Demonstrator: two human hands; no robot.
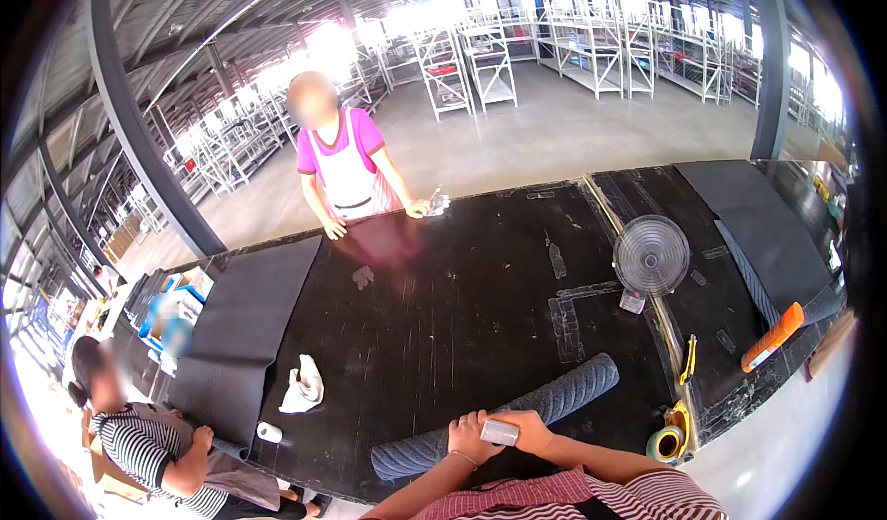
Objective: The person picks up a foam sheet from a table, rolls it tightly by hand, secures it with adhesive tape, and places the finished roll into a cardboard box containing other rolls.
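A rolled-up grey ribbed mat [580, 386] lies slantwise along the near edge of the dark table. Above its middle, my left hand [471, 435] and my right hand [532, 430] come together with fingers curled. Between them is a small whitish, partly see-through block [500, 432]; its kind cannot be made out. My left fingers close at its left end, and my right hand grips its right end. The hands hide part of the roll behind them.
Right: a tape dispenser [669, 439], yellow utility knife [689, 360], round fan [651, 255], orange bottle [772, 337] and dark sheet [767, 224]. Left: a white cloth [302, 386], small white roll [269, 432] and dark sheet [245, 312]. Co-workers stand at the far side [346, 164] and left [176, 455].
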